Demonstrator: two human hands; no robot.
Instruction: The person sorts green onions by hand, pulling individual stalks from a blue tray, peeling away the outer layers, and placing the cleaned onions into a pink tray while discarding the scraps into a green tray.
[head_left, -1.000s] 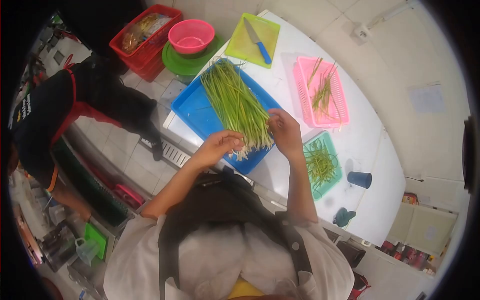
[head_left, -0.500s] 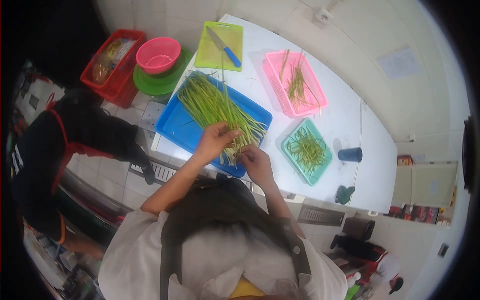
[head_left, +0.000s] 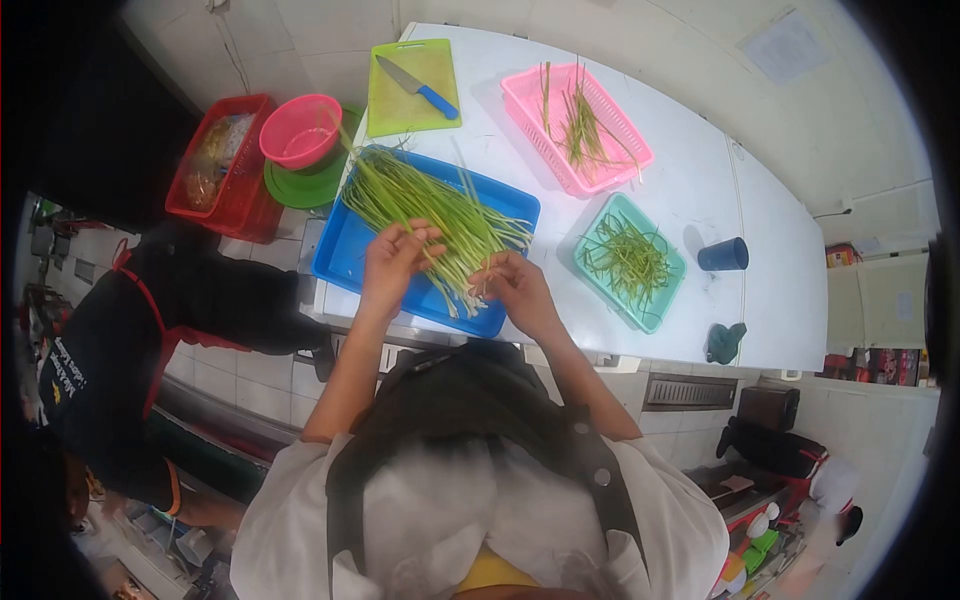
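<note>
A white table (head_left: 700, 200) stands by a tiled wall (a person in a dark apron works at the left). On it, a blue tray (head_left: 350, 255) holds green stalks (head_left: 420, 200), which run far-left to near-right with their pale ends nearest. The left hand (head_left: 395, 255) lies curled on the mid-bundle, its grip unclear. The right hand (head_left: 515, 285) pinches the pale ends. The hands are wider apart than half a second ago.
</note>
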